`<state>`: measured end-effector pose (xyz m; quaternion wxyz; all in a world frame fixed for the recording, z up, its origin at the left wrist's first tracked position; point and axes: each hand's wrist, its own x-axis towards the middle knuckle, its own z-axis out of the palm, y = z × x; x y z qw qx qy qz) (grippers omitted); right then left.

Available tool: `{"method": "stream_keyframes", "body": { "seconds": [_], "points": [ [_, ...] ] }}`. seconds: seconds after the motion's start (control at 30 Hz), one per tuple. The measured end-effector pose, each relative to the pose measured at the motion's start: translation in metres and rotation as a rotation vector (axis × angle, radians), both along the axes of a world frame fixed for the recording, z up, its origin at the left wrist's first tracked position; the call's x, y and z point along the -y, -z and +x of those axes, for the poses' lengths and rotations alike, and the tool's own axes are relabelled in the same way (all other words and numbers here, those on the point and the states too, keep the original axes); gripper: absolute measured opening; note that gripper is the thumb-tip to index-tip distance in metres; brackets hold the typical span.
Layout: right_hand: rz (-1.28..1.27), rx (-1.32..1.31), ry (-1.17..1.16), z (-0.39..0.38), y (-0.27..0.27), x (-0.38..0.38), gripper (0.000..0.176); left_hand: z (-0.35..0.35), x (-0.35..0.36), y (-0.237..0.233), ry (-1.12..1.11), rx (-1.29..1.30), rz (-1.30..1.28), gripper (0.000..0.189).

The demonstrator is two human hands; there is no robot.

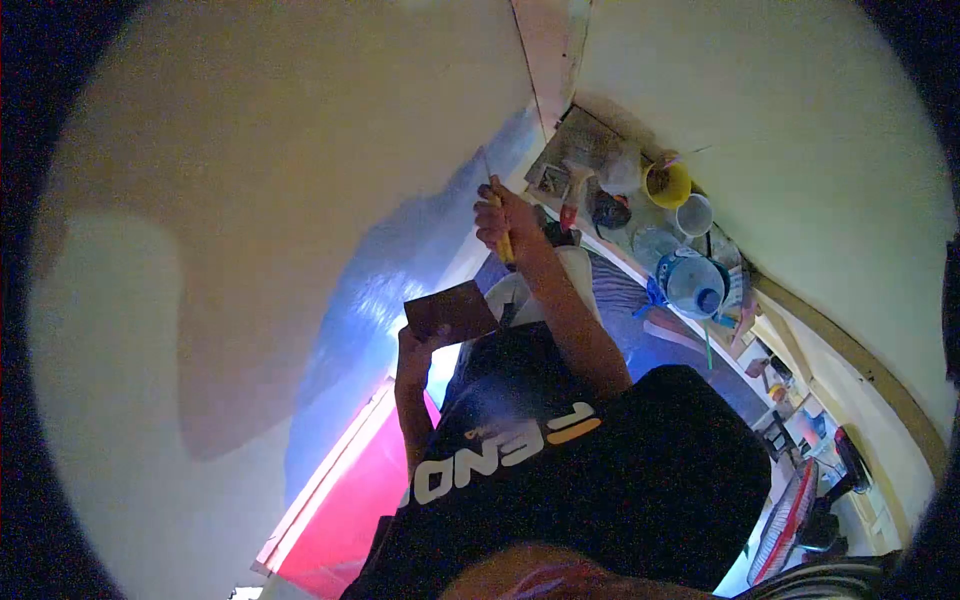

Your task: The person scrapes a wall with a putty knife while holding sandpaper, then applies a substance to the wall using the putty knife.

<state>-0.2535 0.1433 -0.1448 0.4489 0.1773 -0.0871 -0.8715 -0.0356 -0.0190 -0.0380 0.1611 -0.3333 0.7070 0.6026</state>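
Observation:
My right hand (508, 220) is closed around the yellow handle of a putty knife (504, 247). Its thin blade shows nearly edge-on and points up toward the wall (240, 130). Lower and to the left, my left hand (414, 345) grips a dark, flat rectangular plate (452, 313) by its lower left edge, its broad face turned up. The blade tip overlaps a shiny blue-grey patch (390, 250) of the wall in this view, and the plate is apart from the knife.
At the right, a ledge (590, 132) holds a paintbrush (572, 195), a yellow cup (667, 184), a white cup (694, 215) and a large clear bottle (692, 283). A pink-red panel (350, 500) stands at lower left. A fan (785, 525) is at lower right.

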Motion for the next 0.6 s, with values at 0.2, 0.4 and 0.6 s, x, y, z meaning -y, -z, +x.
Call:
{"method": "stream_keyframes", "body": {
  "seconds": [0.2, 0.4, 0.6],
  "points": [
    [0.072, -0.074, 0.036, 0.006, 0.011, 0.013, 0.035, 0.006, -0.003, 0.004, -0.106, -0.024, 0.028, 0.035],
    [0.598, -0.327, 0.157, 0.026, -0.013, 0.021, 0.035, 0.006, -0.008, 0.007, -0.090, 0.019, 0.078, 0.034],
    [1.287, -1.007, 0.175, 0.045, -0.034, 0.021, 0.065, 0.003, -0.003, 0.018, -0.019, -0.056, 0.162, 0.033]
  ]
}}
